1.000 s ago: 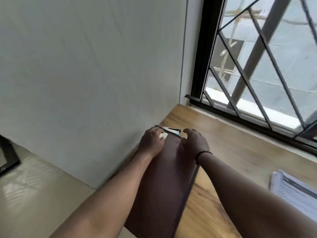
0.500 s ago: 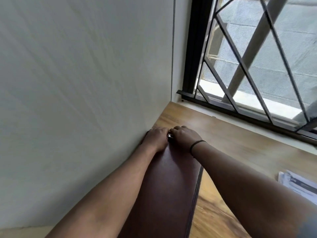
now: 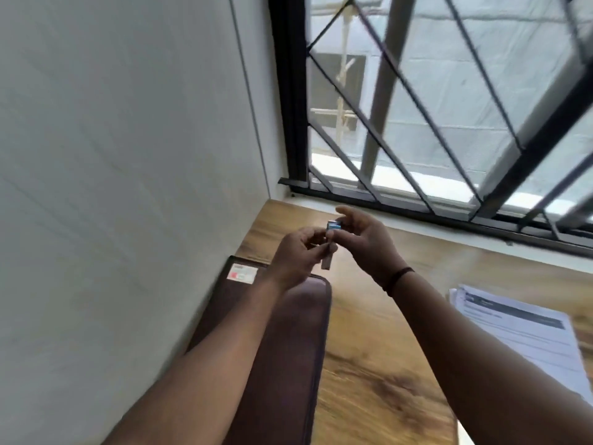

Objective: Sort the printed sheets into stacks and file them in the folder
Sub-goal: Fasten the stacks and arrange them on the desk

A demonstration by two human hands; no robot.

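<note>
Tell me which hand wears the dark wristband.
The right hand: a dark band circles its wrist. The left hand has a bare wrist. Both hands pinch a small blue-tipped object above the brown folder.

Wall: plain pale panels (image 3: 112,155) on the left side of the hands, running to a corner just beyond them.
Window: a black frame (image 3: 285,91) rises from that corner, ahead of the hands and off to their right.
Grille: dark diagonal bars (image 3: 414,101) cross the glass.
Outside: a pale building face (image 3: 449,75), blurred.
Sill: a white ledge (image 3: 449,234) along the window's foot.
Desk: wood-grain top (image 3: 378,364) under the hands, butting against wall and sill.
Light: soft daylight from the window.
</note>
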